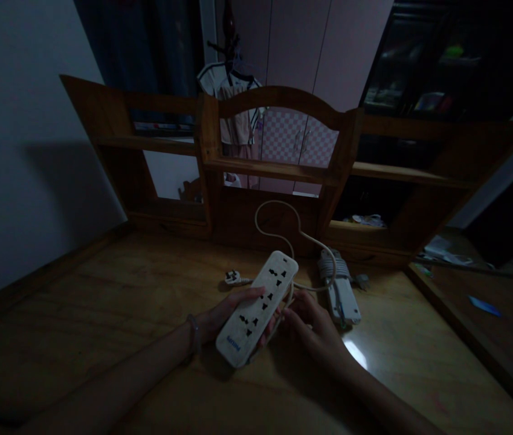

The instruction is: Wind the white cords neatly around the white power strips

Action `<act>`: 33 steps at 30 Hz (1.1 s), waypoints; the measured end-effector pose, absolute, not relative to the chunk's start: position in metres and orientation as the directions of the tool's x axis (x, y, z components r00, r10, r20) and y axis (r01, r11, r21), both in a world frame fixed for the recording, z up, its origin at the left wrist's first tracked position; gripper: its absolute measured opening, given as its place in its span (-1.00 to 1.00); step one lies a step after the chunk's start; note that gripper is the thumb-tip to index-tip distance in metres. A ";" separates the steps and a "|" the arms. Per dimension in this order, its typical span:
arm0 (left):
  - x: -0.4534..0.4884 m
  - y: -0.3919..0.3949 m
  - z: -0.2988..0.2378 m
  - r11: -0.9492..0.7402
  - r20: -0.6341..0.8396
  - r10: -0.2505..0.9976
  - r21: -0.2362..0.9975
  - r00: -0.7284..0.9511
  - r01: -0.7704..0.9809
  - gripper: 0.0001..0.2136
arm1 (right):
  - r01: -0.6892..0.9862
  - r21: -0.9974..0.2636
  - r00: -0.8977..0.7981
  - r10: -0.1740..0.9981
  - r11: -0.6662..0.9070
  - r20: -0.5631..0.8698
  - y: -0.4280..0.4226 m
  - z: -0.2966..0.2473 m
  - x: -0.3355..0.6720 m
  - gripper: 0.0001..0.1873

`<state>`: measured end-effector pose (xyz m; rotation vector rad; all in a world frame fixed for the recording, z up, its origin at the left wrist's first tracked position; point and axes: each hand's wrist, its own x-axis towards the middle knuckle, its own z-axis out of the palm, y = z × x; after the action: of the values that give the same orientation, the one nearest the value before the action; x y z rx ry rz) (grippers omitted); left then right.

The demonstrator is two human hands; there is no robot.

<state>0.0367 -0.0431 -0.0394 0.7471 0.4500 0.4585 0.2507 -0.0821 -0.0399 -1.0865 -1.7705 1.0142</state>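
Namely, one white power strip, landmark of this list: it is slanting over the wooden tabletop, its socket face turning upward and its blue lettering sitting at the near end.

Left hand: gripping the power strip, thumb lying across its face, fingers showing at its opposite edge; a bracelet is circling the wrist.

Right hand: pinching the pale cord with curled fingers, just beside the power strip's right edge. The cord is looping beyond the strip's far end.

One plug: lying left of the power strip's far half.

One second strip (cord wound about its far end): resting right of the power strip.

One wooden shelf unit: standing behind the power strip.
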 end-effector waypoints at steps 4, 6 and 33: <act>0.037 -0.044 -0.038 0.654 -0.232 0.545 0.719 0.806 -0.235 -0.51 | 0.306 -0.898 -0.295 0.929 0.315 0.225 -0.081 -0.042 0.251 -0.71; 0.038 -0.045 -0.036 0.648 -0.221 0.546 0.723 0.808 -0.240 -0.51 | 0.312 -0.898 -0.304 0.928 0.311 0.216 -0.081 -0.044 0.252 -0.72; 0.019 -0.041 -0.034 0.675 -0.312 0.569 0.706 0.761 -0.215 -0.41 | -0.050 -0.992 -0.281 0.951 0.119 0.129 -0.081 -0.041 0.247 -0.75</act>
<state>0.0194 -0.0408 -0.0344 0.7002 0.5507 0.4671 0.2470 -0.0808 -0.0411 -0.9409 -1.4481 1.3338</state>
